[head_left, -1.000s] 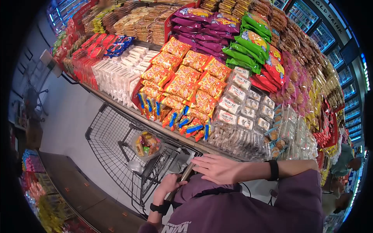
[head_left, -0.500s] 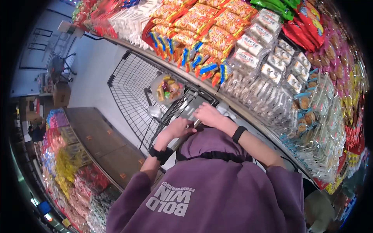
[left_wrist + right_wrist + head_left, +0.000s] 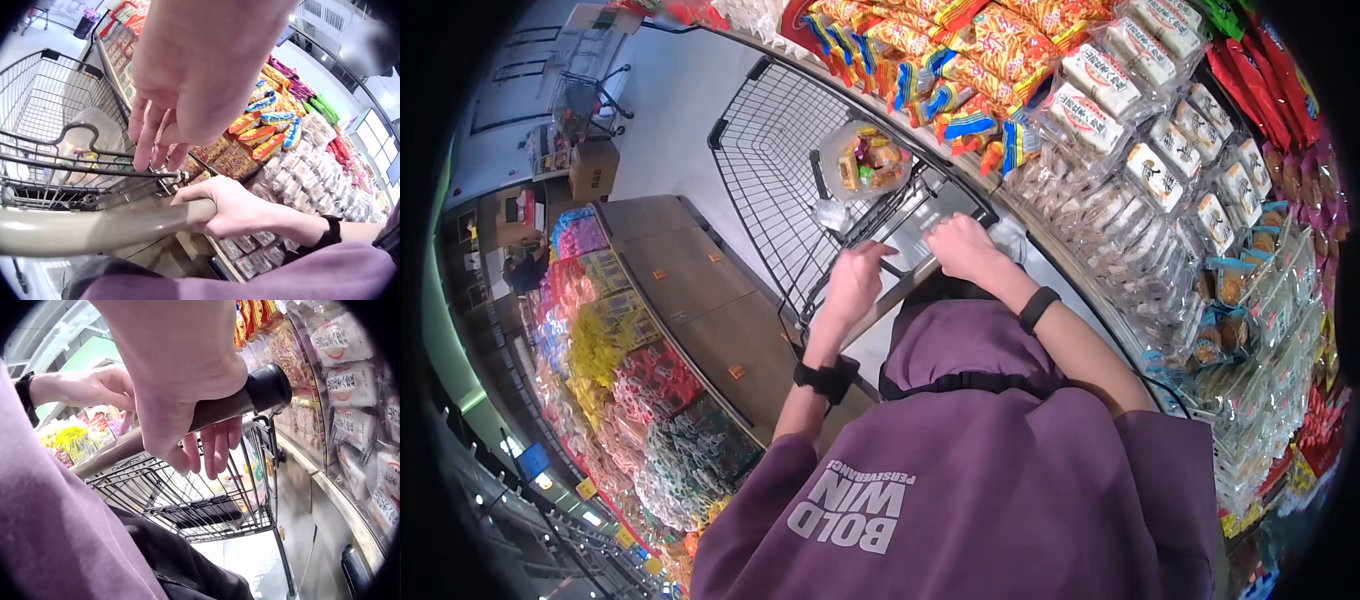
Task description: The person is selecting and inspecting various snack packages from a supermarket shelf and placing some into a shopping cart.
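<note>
A wire shopping cart (image 3: 775,130) with a pale bar handle (image 3: 890,300) stands in front of the person. The right hand (image 3: 962,247) curls over the handle near its shelf-side end; the left wrist view shows that hand (image 3: 228,206) with fingers round the bar (image 3: 112,228). Above the handle's other part is the left hand (image 3: 855,285), its fingers loosely extended and holding nothing; they hang down in the left wrist view (image 3: 187,94). A clear container of colourful packets (image 3: 865,160) lies in the cart, beside a small clear bag (image 3: 832,215).
Shelves of orange snack bags (image 3: 1010,50), white-labelled packs (image 3: 1155,175) and clear-wrapped goods run along the right. On the left stand a brown cabinet (image 3: 690,270) and piles of colourful packets (image 3: 615,350). Farther off are a cardboard box (image 3: 593,168) and another cart (image 3: 580,100).
The head view has turned down toward the body and the cart. The right hand's flat, extended fingers have curled over the handle. My left hand has come off the handle, its fingers loosened.
</note>
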Demonstrator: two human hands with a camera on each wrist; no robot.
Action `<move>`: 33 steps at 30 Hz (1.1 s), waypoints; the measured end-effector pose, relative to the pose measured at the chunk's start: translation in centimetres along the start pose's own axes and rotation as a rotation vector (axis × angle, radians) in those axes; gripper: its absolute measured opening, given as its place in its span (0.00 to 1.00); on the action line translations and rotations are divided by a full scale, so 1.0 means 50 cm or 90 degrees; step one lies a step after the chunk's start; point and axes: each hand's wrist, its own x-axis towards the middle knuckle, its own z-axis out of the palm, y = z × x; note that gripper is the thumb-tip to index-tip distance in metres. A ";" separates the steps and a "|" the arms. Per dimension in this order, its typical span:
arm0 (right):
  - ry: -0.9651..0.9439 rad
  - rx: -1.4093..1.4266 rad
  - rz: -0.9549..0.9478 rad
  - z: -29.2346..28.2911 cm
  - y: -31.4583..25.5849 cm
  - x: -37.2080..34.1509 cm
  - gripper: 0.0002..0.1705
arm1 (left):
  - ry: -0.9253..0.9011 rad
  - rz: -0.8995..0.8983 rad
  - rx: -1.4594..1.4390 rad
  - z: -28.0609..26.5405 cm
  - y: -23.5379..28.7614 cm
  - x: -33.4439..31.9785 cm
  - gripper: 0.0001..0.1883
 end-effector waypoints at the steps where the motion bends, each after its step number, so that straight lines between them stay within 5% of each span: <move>1: -0.013 -0.009 0.022 -0.001 -0.003 0.003 0.15 | 0.018 -0.015 0.013 -0.012 -0.008 0.023 0.17; 3: 0.014 -0.012 0.002 -0.011 -0.001 0.009 0.06 | 0.053 -0.014 0.006 -0.013 -0.063 0.067 0.13; 6: -0.028 -0.004 0.025 -0.026 -0.010 0.014 0.06 | -0.034 -0.127 -0.065 -0.008 -0.167 0.163 0.11; 9: -0.055 -0.003 0.046 -0.022 -0.008 0.026 0.06 | -0.060 -0.074 -0.042 0.039 -0.329 0.266 0.11; 12: -0.070 -0.015 0.057 -0.020 -0.006 0.040 0.07 | -0.146 -0.230 -0.182 0.072 -0.426 0.363 0.11; 15: -0.109 0.002 0.089 -0.054 -0.013 0.050 0.06 | -0.173 -0.249 -0.056 0.144 -0.562 0.442 0.13; 16: -0.139 -0.001 0.097 -0.045 -0.012 0.057 0.08 | -0.090 -0.245 -0.003 0.208 -0.641 0.467 0.14; 18: -0.177 0.012 0.114 -0.061 -0.016 0.067 0.14 | -0.004 -0.229 0.106 0.244 -0.650 0.479 0.15; 21: -0.217 0.017 0.129 -0.065 -0.018 0.081 0.18 | -0.128 -0.094 0.099 0.279 -0.710 0.500 0.15; 26: -0.191 0.003 0.129 -0.069 -0.016 0.095 0.17 | -0.142 -0.187 0.107 0.232 -0.595 0.502 0.30; 33: -0.206 0.007 0.143 -0.083 -0.016 0.117 0.18 | -0.205 -0.231 0.170 0.242 -0.594 0.540 0.22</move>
